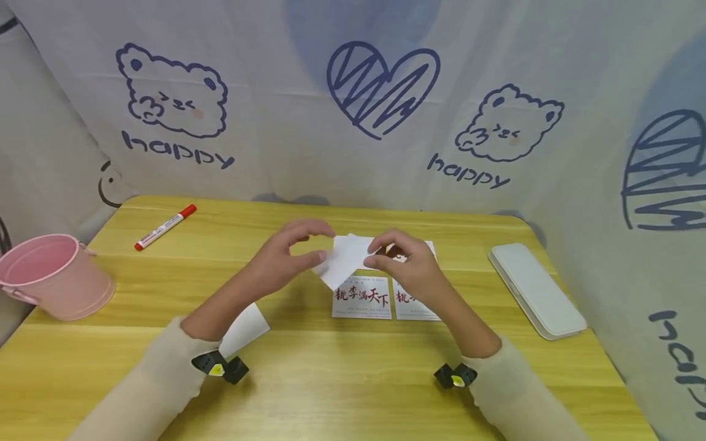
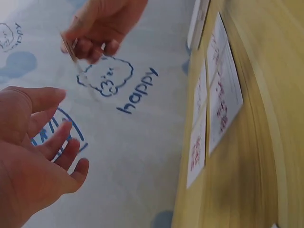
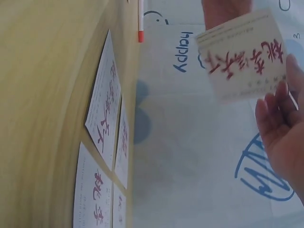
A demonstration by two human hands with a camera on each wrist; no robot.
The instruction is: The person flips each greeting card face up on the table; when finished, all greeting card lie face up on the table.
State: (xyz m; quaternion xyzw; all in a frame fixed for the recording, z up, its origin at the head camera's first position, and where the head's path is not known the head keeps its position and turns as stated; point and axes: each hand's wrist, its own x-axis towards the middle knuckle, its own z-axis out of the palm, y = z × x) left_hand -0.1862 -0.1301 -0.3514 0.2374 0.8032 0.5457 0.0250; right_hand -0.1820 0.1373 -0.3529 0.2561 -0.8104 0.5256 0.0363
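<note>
A white card (image 1: 347, 258) is held up over the table, pinched at its edge by the thumb and fingers of my right hand (image 1: 410, 263). Red Chinese characters cover the side of this card (image 3: 244, 59) seen in the right wrist view. My left hand (image 1: 278, 260) is at the card's other side, thumb and fingers spread apart; in the left wrist view, the left hand (image 2: 42, 152) shows a gap between it and the card (image 2: 71, 50). Below lie several matching cards in two rows, including a front-left card (image 1: 361, 298) and a front-right card (image 1: 413, 301), partly behind my right hand and wrist.
White paper (image 1: 245, 327) lies partly beneath my left forearm. A pink bucket (image 1: 60, 278) stands at the left, with a red-capped marker (image 1: 165, 227) behind it. At the right rests a white case (image 1: 536, 291). A patterned curtain (image 1: 276, 110) hangs along the table's back edge.
</note>
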